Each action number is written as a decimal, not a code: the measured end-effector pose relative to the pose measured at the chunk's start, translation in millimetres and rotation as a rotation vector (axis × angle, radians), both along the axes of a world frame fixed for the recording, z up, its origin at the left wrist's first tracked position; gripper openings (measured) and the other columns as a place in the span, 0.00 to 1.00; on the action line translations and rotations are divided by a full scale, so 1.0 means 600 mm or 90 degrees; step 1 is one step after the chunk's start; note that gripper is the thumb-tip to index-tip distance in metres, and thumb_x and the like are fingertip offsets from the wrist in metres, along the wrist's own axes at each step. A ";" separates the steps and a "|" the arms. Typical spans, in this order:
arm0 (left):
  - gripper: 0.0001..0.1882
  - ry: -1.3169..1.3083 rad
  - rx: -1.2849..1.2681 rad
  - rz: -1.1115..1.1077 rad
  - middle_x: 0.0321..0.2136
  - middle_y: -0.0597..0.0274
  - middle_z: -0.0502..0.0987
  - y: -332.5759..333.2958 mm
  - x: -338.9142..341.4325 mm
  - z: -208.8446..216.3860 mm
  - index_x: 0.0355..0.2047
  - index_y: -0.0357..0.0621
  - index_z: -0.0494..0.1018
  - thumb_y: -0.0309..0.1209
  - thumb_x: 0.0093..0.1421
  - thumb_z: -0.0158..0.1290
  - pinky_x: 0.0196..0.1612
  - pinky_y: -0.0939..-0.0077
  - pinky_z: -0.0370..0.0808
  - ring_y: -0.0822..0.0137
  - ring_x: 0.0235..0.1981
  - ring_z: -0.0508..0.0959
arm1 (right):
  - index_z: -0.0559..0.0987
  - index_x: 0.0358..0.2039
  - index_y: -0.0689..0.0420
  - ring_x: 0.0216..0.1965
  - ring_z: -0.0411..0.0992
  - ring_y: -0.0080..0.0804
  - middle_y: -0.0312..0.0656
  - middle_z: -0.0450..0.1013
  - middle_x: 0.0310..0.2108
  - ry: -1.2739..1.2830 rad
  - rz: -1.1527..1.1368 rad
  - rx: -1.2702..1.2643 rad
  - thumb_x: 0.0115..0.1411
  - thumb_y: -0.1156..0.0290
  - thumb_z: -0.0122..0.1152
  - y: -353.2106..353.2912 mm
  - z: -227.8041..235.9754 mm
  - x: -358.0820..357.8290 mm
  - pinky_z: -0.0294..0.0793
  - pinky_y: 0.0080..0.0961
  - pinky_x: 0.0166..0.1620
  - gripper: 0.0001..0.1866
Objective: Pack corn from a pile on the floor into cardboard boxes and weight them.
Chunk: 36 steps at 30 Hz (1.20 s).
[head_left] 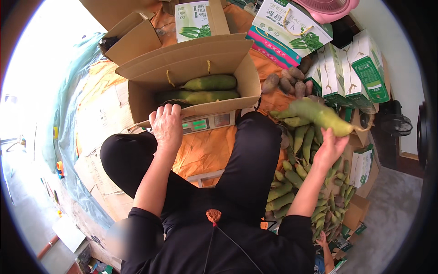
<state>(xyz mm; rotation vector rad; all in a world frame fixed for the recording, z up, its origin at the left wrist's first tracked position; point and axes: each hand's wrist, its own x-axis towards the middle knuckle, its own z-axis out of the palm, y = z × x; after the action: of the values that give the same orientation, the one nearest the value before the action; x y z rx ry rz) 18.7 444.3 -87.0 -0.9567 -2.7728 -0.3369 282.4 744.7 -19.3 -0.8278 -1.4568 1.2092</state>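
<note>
Orange tarp (200,153), labelled ctns (292,25); R grip (330,150) pinching radish (315,113), L grip (166,127) pinching box rim (214,108).

Pink basket (326,16) cut off @ top, scale (210,122) ptly hidden by open box (182,57), held radish (319,115) blurry.

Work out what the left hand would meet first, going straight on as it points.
The left hand already touches the near edge of the box; past that, it would probably meet the nearer radish inside first, though depth is unclear.

produce-packing room: green radishes (280,201) heaped along right edge of orange sheet (196,155), scale (200,124) under open carton (248,77), boxes (329,75) lined up.
</note>
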 end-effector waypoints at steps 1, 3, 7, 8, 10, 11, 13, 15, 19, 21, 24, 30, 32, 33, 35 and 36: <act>0.12 0.002 0.001 -0.001 0.29 0.64 0.71 0.000 -0.001 -0.002 0.29 0.48 0.69 0.32 0.47 0.60 0.45 0.63 0.64 0.60 0.37 0.72 | 0.61 0.54 0.62 0.52 0.67 0.36 0.45 0.65 0.51 0.045 0.041 0.011 0.58 0.79 0.56 -0.008 0.033 -0.026 0.71 0.36 0.50 0.24; 0.11 0.004 0.001 -0.001 0.29 0.64 0.71 -0.006 -0.002 -0.004 0.29 0.48 0.69 0.32 0.47 0.60 0.45 0.63 0.64 0.61 0.37 0.72 | 0.62 0.53 0.62 0.51 0.67 0.36 0.45 0.65 0.51 0.105 0.113 -0.018 0.58 0.79 0.57 -0.031 0.078 -0.083 0.70 0.37 0.52 0.23; 0.11 0.009 -0.017 0.002 0.29 0.65 0.72 -0.011 -0.002 -0.006 0.29 0.48 0.68 0.32 0.47 0.60 0.45 0.63 0.64 0.61 0.38 0.72 | 0.65 0.50 0.57 0.48 0.69 0.33 0.41 0.67 0.47 0.122 0.246 -0.153 0.55 0.77 0.61 -0.067 0.090 -0.187 0.70 0.38 0.51 0.23; 0.11 0.011 -0.018 -0.001 0.29 0.65 0.72 -0.010 -0.002 -0.007 0.29 0.48 0.68 0.31 0.48 0.59 0.45 0.63 0.64 0.61 0.38 0.72 | 0.66 0.49 0.56 0.47 0.69 0.32 0.40 0.68 0.46 0.114 0.278 -0.192 0.54 0.76 0.62 -0.077 0.081 -0.214 0.70 0.37 0.50 0.23; 0.11 0.015 -0.021 -0.002 0.29 0.65 0.72 -0.010 -0.002 -0.006 0.29 0.48 0.68 0.32 0.47 0.60 0.44 0.62 0.64 0.61 0.38 0.73 | 0.67 0.48 0.55 0.45 0.70 0.31 0.39 0.69 0.45 0.096 0.352 -0.286 0.52 0.76 0.64 -0.109 0.067 -0.270 0.71 0.36 0.48 0.23; 0.11 0.019 -0.022 -0.004 0.30 0.65 0.72 -0.004 -0.001 -0.006 0.29 0.48 0.69 0.32 0.47 0.60 0.44 0.62 0.64 0.61 0.38 0.73 | 0.67 0.47 0.55 0.45 0.70 0.31 0.39 0.69 0.44 0.092 0.363 -0.329 0.51 0.77 0.64 -0.124 0.055 -0.294 0.72 0.36 0.47 0.23; 0.11 0.033 -0.024 -0.015 0.30 0.65 0.72 0.006 -0.002 -0.006 0.28 0.49 0.69 0.32 0.46 0.60 0.43 0.62 0.65 0.61 0.38 0.73 | 0.67 0.46 0.56 0.42 0.71 0.31 0.40 0.70 0.43 0.099 0.379 -0.396 0.50 0.77 0.64 -0.153 0.028 -0.339 0.73 0.36 0.43 0.23; 0.11 0.048 -0.051 -0.001 0.29 0.65 0.73 0.012 -0.002 -0.006 0.28 0.50 0.69 0.33 0.45 0.60 0.42 0.62 0.66 0.61 0.38 0.73 | 0.70 0.40 0.58 0.36 0.72 0.32 0.40 0.71 0.36 0.146 0.353 -0.487 0.47 0.78 0.64 -0.188 -0.033 -0.390 0.75 0.35 0.36 0.19; 0.08 0.048 -0.049 0.017 0.30 0.67 0.74 -0.004 -0.001 -0.005 0.28 0.50 0.70 0.33 0.49 0.57 0.41 0.63 0.66 0.62 0.37 0.74 | 0.74 0.42 0.59 0.45 0.68 0.33 0.40 0.72 0.40 -0.036 0.498 -0.636 0.51 0.73 0.64 -0.278 -0.051 -0.404 0.73 0.37 0.41 0.17; 0.06 0.043 -0.053 0.006 0.30 0.67 0.74 -0.008 -0.001 0.001 0.28 0.50 0.71 0.34 0.52 0.56 0.40 0.63 0.66 0.62 0.36 0.74 | 0.73 0.46 0.60 0.47 0.69 0.30 0.39 0.72 0.42 -0.075 0.522 -0.595 0.54 0.72 0.62 -0.291 -0.011 -0.382 0.74 0.31 0.41 0.18; 0.08 0.015 -0.066 0.002 0.31 0.66 0.74 0.002 0.002 0.002 0.30 0.48 0.70 0.34 0.52 0.56 0.42 0.62 0.65 0.61 0.38 0.74 | 0.73 0.46 0.60 0.44 0.71 0.26 0.38 0.73 0.42 -0.060 0.612 -0.498 0.56 0.71 0.62 -0.242 0.034 -0.326 0.74 0.24 0.39 0.18; 0.11 0.016 -0.086 -0.026 0.34 0.63 0.74 0.007 0.008 0.010 0.33 0.47 0.70 0.33 0.51 0.57 0.45 0.61 0.65 0.60 0.41 0.73 | 0.76 0.43 0.59 0.36 0.75 0.24 0.38 0.76 0.36 -0.028 0.458 -0.236 0.60 0.70 0.57 -0.091 0.103 -0.172 0.74 0.20 0.39 0.12; 0.11 0.030 -0.111 0.004 0.35 0.63 0.75 0.008 0.009 0.007 0.34 0.46 0.70 0.33 0.51 0.57 0.45 0.60 0.65 0.59 0.41 0.73 | 0.76 0.42 0.59 0.34 0.74 0.23 0.37 0.76 0.34 -0.026 0.339 -0.207 0.60 0.70 0.57 -0.075 0.087 -0.137 0.73 0.20 0.39 0.11; 0.12 0.022 -0.126 0.009 0.35 0.62 0.75 0.009 0.008 0.006 0.35 0.46 0.70 0.33 0.52 0.57 0.45 0.59 0.65 0.59 0.41 0.73 | 0.76 0.42 0.59 0.34 0.74 0.23 0.37 0.76 0.34 -0.024 0.330 -0.206 0.60 0.70 0.57 -0.071 0.075 -0.121 0.73 0.20 0.39 0.11; 0.12 0.025 -0.120 0.004 0.36 0.62 0.75 0.007 0.008 0.004 0.35 0.46 0.70 0.34 0.52 0.57 0.45 0.59 0.65 0.58 0.42 0.73 | 0.76 0.42 0.58 0.33 0.74 0.23 0.37 0.75 0.34 0.024 0.334 -0.284 0.60 0.69 0.57 -0.071 0.036 -0.092 0.73 0.19 0.38 0.10; 0.12 0.026 -0.116 0.003 0.36 0.61 0.75 0.007 0.010 0.003 0.36 0.46 0.70 0.34 0.52 0.57 0.45 0.59 0.64 0.58 0.42 0.73 | 0.76 0.41 0.58 0.34 0.74 0.23 0.37 0.75 0.34 0.019 0.318 -0.296 0.60 0.69 0.57 -0.076 0.014 -0.079 0.73 0.19 0.37 0.10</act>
<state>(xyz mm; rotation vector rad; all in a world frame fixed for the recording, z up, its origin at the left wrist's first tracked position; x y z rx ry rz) 24.7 448.8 -85.2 -0.9831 -2.8046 -0.0633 235.2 699.2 -11.0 -0.7618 -1.4218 1.9790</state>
